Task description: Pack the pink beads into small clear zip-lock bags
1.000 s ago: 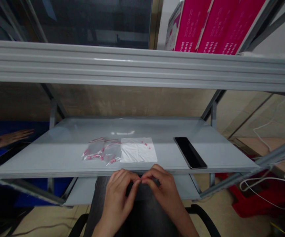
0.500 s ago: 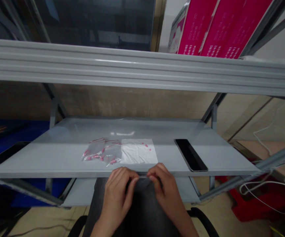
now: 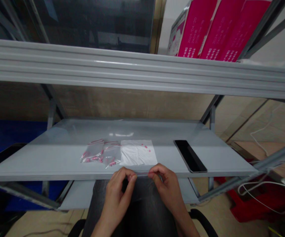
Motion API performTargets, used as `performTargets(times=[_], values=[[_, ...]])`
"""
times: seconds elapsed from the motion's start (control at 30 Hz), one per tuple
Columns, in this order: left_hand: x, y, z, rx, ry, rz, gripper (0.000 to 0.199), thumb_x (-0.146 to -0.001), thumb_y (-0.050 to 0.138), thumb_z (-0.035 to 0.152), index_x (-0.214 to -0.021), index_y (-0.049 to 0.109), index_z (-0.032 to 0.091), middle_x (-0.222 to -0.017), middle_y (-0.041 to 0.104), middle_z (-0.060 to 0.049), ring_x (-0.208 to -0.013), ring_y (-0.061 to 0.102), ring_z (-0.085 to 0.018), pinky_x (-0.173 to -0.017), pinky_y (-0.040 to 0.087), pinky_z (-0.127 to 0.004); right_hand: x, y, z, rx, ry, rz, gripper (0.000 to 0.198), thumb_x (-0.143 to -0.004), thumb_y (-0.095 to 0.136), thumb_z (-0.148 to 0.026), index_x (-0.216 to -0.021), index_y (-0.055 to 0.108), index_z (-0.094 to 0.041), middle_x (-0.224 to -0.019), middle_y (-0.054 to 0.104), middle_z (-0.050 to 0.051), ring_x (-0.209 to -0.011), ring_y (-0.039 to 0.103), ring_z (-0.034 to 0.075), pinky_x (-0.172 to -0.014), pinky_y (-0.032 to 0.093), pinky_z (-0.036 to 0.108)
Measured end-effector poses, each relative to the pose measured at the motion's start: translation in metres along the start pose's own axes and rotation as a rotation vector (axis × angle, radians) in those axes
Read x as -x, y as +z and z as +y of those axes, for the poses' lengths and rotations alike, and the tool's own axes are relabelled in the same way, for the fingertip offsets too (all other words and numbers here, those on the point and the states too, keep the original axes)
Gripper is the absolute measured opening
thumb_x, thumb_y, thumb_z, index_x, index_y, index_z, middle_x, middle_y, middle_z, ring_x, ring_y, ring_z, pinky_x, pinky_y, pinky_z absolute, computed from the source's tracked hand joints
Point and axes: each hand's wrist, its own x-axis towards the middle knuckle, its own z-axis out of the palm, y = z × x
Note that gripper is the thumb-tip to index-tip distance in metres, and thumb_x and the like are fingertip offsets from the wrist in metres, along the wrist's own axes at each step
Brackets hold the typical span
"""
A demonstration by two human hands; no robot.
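Between my hands stretches a clear zip bag (image 3: pixel 142 174) with a thin reddish line along its top; its transparent body hangs over my dark trousers and is hard to make out. My left hand (image 3: pixel 122 187) pinches one top corner between thumb and fingers. At the other corner my right hand (image 3: pixel 165 184) pinches in the same way. Just beyond them, on the shelf, lies a white paper sheet (image 3: pixel 136 154) with several small pink pieces (image 3: pixel 146 146) at its upper right. Left of the sheet lie several clear zip bags (image 3: pixel 93 152) with pink pieces inside.
A dark phone (image 3: pixel 190 156) lies on the grey shelf (image 3: pixel 51 154) to the right. Above runs a thick grey rail (image 3: pixel 132 70), with pink boxes (image 3: pixel 194 29) behind it. Another dark device (image 3: pixel 4 154) is at far left. White cables (image 3: pixel 258 197) hang at right.
The reddish line along the bag's top edge shows more plainly between my fingers now. My hands stay nearly in place, and the view has shifted slightly.
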Motion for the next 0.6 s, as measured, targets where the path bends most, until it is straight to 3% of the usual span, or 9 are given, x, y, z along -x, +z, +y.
performTargets(times=[0.17, 0.33, 0.47, 0.6], values=[[-0.016, 0.013, -0.013, 0.036, -0.004, -0.068, 0.021, -0.097, 0.046, 0.030, -0.082, 0.057, 0.020, -0.076, 0.062, 0.000, -0.075, 0.062, -0.016, -0.069, 0.049, -0.026, -0.013, -0.015, 0.009, -0.025, -0.002, -0.042, 0.019, -0.083, 0.059, -0.031, -0.074, 0.069, -0.018, -0.075, 0.069, 0.004, -0.073, 0.064, 0.018, -0.067, 0.047, 0.026], [-0.031, 0.028, -0.034, -0.211, 0.213, -0.153, 0.029, -0.097, 0.045, 0.029, -0.121, 0.054, 0.016, -0.114, 0.065, -0.011, -0.109, 0.059, -0.025, -0.097, 0.048, -0.043, -0.052, -0.047, 0.037, 0.253, -0.009, 0.066, 0.029, -0.084, 0.050, -0.033, -0.083, 0.072, -0.015, -0.073, 0.072, 0.007, -0.066, 0.064, 0.020, -0.060, 0.049, 0.027], [-0.029, 0.033, -0.046, -0.472, 0.298, -0.234, 0.025, -0.095, 0.049, 0.025, -0.116, 0.059, 0.017, -0.121, 0.064, -0.011, -0.115, 0.056, -0.030, -0.100, 0.046, -0.052, -0.084, -0.060, 0.059, 0.406, 0.021, 0.151, 0.026, -0.081, 0.047, -0.020, -0.082, 0.072, -0.013, -0.082, 0.073, 0.012, -0.077, 0.067, 0.023, -0.071, 0.050, 0.031], [-0.020, 0.031, -0.050, -0.554, 0.312, -0.186, 0.023, -0.093, 0.051, 0.022, -0.114, 0.060, 0.018, -0.120, 0.064, -0.010, -0.114, 0.056, -0.029, -0.098, 0.049, -0.052, -0.102, -0.055, 0.073, 0.558, 0.045, 0.210, 0.027, -0.081, 0.047, -0.012, -0.082, 0.074, -0.010, -0.088, 0.073, 0.017, -0.084, 0.067, 0.025, -0.081, 0.047, 0.033]])
